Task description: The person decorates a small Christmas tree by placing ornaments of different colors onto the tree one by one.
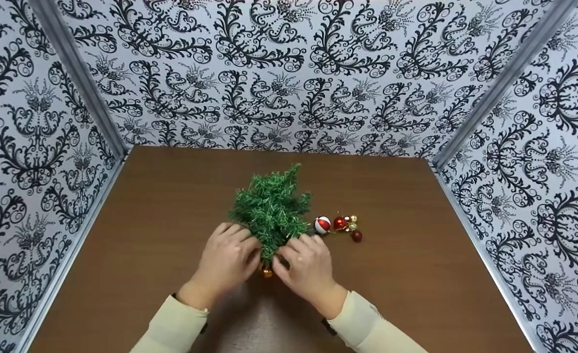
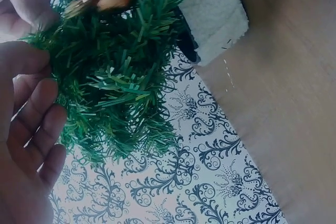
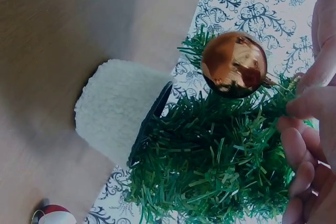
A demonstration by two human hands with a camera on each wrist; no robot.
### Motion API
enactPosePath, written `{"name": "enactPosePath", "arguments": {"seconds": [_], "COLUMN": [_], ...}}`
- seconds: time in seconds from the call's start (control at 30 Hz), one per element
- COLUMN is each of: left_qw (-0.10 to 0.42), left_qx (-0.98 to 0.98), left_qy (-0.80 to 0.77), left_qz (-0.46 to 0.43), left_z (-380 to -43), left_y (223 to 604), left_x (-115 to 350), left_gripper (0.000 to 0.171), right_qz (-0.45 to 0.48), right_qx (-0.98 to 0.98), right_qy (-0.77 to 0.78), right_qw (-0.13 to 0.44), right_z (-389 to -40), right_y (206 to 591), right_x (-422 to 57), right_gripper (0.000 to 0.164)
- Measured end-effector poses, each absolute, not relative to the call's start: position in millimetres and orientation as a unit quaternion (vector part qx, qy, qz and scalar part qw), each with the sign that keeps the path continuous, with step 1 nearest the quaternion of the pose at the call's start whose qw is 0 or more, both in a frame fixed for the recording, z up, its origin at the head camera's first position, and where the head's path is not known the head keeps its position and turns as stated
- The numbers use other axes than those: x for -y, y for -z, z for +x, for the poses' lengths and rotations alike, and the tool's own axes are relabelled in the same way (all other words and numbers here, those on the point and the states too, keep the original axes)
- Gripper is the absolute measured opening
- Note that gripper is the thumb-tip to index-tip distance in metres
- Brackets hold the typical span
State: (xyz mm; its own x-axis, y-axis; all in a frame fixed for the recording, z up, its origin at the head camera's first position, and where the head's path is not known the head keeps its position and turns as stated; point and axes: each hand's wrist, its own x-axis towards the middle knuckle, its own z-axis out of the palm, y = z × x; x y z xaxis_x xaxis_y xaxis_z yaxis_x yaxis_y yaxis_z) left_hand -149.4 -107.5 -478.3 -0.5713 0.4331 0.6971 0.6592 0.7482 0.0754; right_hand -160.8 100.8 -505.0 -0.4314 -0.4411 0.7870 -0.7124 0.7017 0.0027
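A small green artificial Christmas tree [image 1: 272, 206] stands on the table, with its fuzzy white base [image 3: 121, 106] below the branches in the right wrist view. From the tree's near side hangs a shiny copper-coloured bauble [image 3: 233, 65], also low between the hands in the head view. My left hand [image 1: 230, 252] pinches a branch tip between thumb and forefinger, the other fingers bent beside the greenery. On the opposite side of the bauble, my right hand [image 1: 306, 264] pinches the twig where the bauble's loop sits. The fingertips are partly hidden by needles.
Right of the tree lie a red-and-white bauble [image 1: 322, 224], a red bauble [image 1: 339, 223], small gold balls [image 1: 353, 219] and a dark red ball [image 1: 356, 236]. Patterned walls [image 1: 279, 73] enclose the brown table [image 1: 392, 196] at the back and sides.
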Motion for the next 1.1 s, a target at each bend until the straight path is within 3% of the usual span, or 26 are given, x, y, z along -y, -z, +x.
{"name": "enactPosePath", "arguments": {"seconds": [0.23, 0.37, 0.47, 0.57, 1.1], "left_qw": [0.374, 0.382, 0.342, 0.296, 0.235], "left_qx": [0.855, 0.851, 0.874, 0.902, 0.927], "left_qy": [0.196, 0.211, 0.192, 0.157, 0.134], "left_qz": [-0.300, -0.294, -0.285, -0.273, -0.259], "left_z": [-148, -151, -154, -154, -155], "left_y": [476, 473, 471, 472, 475], "left_x": [104, 100, 97, 95, 93], "left_gripper": [0.009, 0.046, 0.079, 0.092, 0.084], "right_qz": [0.361, 0.368, 0.356, 0.338, 0.319], "right_qx": [0.823, 0.803, 0.794, 0.804, 0.871], "right_qy": [-0.182, -0.221, -0.248, -0.256, -0.192], "right_qw": [0.399, 0.414, 0.425, 0.417, 0.321], "right_z": [-158, -160, -165, -168, -175], "right_y": [503, 502, 502, 503, 531], "right_x": [-109, -124, -140, -154, -188], "right_gripper": [0.009, 0.017, 0.027, 0.034, 0.057]}}
